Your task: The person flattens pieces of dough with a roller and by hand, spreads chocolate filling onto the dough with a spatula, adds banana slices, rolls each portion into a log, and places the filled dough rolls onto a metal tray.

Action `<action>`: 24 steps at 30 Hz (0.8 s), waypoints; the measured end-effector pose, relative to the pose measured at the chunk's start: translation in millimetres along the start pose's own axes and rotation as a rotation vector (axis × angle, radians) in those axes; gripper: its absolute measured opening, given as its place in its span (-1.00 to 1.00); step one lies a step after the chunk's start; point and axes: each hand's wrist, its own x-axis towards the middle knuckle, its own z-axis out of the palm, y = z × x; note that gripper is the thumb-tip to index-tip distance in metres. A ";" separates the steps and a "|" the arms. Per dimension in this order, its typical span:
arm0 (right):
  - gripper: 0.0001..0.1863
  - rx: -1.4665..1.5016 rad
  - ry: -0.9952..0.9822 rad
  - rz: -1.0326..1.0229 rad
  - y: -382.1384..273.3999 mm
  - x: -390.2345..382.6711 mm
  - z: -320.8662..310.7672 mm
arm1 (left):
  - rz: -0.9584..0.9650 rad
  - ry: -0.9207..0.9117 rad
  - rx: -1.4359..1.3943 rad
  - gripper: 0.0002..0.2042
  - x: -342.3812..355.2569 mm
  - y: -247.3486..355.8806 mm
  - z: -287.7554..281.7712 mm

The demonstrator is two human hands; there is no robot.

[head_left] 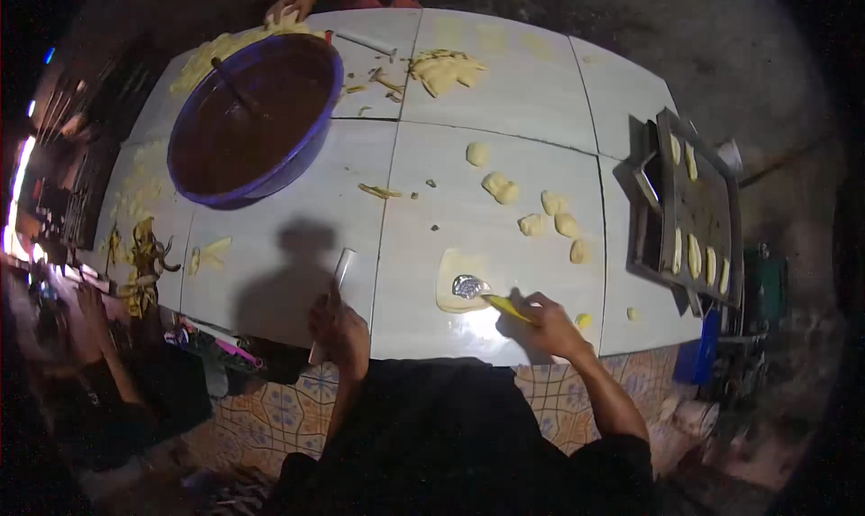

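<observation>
My left hand (pixel 340 331) is wrapped round a pale straight rod (pixel 345 266), like a thin rolling pin, near the table's front edge. In my right hand (pixel 550 325) is a slim yellow utensil (pixel 507 308), its tip at a flat sheet of dough (pixel 448 293). On that sheet sits a shiny, dark silvery patch (pixel 468 286); whether it is the utensil's head or a filling I cannot tell. Several dough pieces (pixel 500 187) lie beyond the sheet. A small dough piece (pixel 583 321) is beside my right hand.
A purple basin (pixel 270 189) of brown mixture stands at the far left, a stick in it. Banana peels (pixel 144 264) lie at the left edge. Right: a dark baking tray (pixel 707 214) with dough strips. Another person's hand (pixel 295 1) touches a dough pile (pixel 216 52) behind the basin.
</observation>
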 end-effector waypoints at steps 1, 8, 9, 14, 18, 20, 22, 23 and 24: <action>-0.69 0.099 0.015 0.072 -1.0 -2.1 -22.9 | -0.049 0.016 0.017 -0.45 0.0 -1.7 -5.4; -0.63 -0.544 0.443 0.113 42.4 15.7 -79.3 | -0.094 -0.074 -0.120 -0.44 7.8 0.4 -11.7; -0.58 -0.242 0.339 0.218 40.5 43.2 -69.9 | -0.111 -0.068 -0.120 -0.44 10.2 1.1 -13.4; -0.64 -0.016 0.118 -0.077 -72.3 199.0 15.9 | -0.105 -0.129 -0.113 -0.43 14.7 2.1 -16.4; -0.72 -0.076 0.215 -0.336 -87.5 289.4 77.9 | -0.070 -0.053 -0.090 -0.43 10.4 0.9 -10.7; -0.76 -0.197 0.275 -0.434 -97.0 304.6 93.0 | -0.118 -0.137 -0.140 -0.44 8.1 0.5 -11.1; -0.75 -0.132 0.236 -0.413 -91.4 305.7 93.1 | -0.117 -0.072 -0.118 -0.46 7.6 6.1 -11.5; -0.73 -0.120 0.130 -0.371 -91.7 301.9 85.2 | -0.108 -0.018 -0.102 -0.47 7.6 6.9 -9.4; -0.72 -0.078 0.100 -0.281 -105.6 289.0 77.0 | -0.105 -0.034 -0.096 -0.49 7.5 4.6 -10.1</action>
